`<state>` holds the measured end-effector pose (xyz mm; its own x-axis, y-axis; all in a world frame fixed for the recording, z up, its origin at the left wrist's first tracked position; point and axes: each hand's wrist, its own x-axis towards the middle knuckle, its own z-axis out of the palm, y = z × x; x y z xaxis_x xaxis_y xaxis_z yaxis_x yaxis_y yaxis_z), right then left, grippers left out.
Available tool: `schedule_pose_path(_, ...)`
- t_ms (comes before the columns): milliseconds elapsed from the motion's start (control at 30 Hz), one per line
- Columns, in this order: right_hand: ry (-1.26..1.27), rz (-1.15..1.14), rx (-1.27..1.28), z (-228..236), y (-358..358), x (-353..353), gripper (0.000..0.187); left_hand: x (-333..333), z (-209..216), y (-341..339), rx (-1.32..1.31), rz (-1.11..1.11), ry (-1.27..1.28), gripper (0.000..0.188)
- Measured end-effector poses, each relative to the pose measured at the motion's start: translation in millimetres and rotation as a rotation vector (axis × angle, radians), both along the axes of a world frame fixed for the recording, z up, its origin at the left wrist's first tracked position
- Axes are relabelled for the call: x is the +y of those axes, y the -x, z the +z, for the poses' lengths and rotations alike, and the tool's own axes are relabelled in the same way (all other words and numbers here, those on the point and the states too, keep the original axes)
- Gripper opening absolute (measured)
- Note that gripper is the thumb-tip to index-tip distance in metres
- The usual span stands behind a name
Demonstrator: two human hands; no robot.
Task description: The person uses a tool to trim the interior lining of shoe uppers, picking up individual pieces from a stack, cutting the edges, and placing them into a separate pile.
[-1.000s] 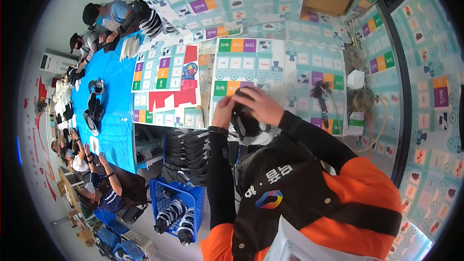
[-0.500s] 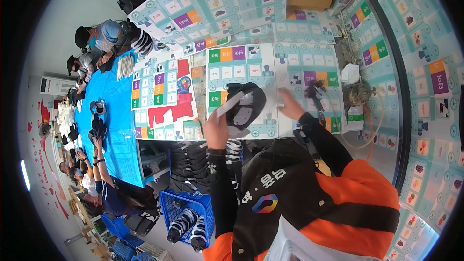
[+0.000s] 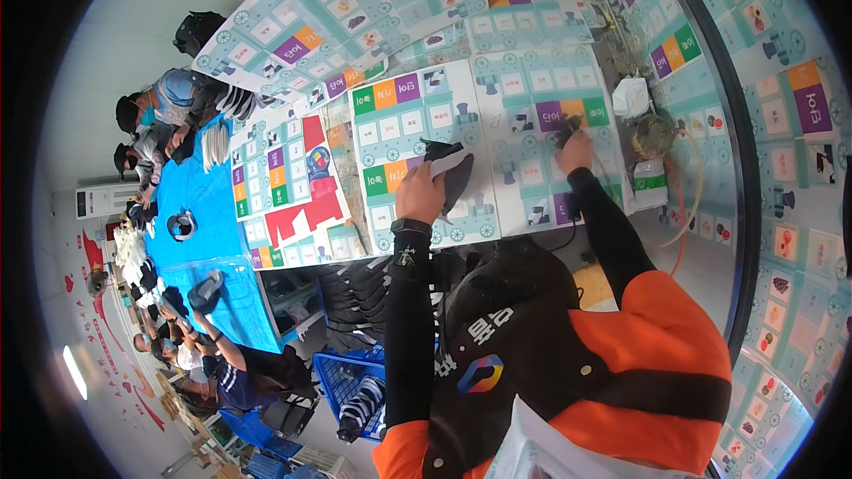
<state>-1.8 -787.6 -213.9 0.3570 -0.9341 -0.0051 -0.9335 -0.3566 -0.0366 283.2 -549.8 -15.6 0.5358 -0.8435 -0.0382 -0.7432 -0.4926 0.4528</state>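
My left hand (image 3: 421, 198) is closed around a black cap (image 3: 456, 181) with a whitish band along its near side. It holds the cap tilted, just over the sheet-covered worktable (image 3: 365, 137). Farther right, my right hand (image 3: 575, 153) is closed on a dark hand tool (image 3: 568, 129). The fingers hide most of the tool, so its exact kind does not show. The two hands are well apart.
Red paper pieces (image 3: 306, 222) lie to the left on the worktable. Beyond is a blue-covered table (image 3: 204, 253) with several people working along it. A blue crate (image 3: 330, 380) with striped black-and-white caps stands below. A metal post (image 3: 741, 137) rises at right.
My right hand has moved away from the cap, up and right, and taken hold of the dark tool. The cap has turned in my left hand, its inside no longer facing up.
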Motion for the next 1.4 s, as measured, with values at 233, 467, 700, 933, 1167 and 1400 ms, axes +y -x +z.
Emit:
schedule_pose_path(233, -1.252, -0.095, -1.080, 63.7, -29.2, 77.0, 0.043, -17.7, 7.5, 3.1, -0.004, -0.045, -0.074, 0.053)
schedule_pose_path(467, -1.155, 0.072, -0.731, 133.3, -71.9, 133.6, 0.022, -14.7, 6.2, 0.0, -0.011, -0.057, -0.063, 0.055)
schedule_pose_path(700, -1.001, 0.235, -0.641, 122.7, -68.6, 140.3, 0.025, -13.5, 8.4, 4.5, 0.007, -0.038, -0.067, 0.056)
schedule_pose_path(933, -0.831, 0.249, -0.684, 123.7, -77.7, 149.9, 0.023, -2.4, 3.4, -0.6, 0.007, -0.019, -0.074, 0.059)
schedule_pose_path(1167, -0.782, 0.231, -0.612, 118.7, -89.3, 144.4, 0.027, 4.4, 8.4, -0.2, 0.007, 0.004, -0.066, 0.063)
schedule_pose_path(1400, -0.786, 0.275, -0.671, 127.7, -92.5, 146.7, 0.023, 14.2, 6.6, -5.6, 0.081, 0.025, -0.093, 0.064)
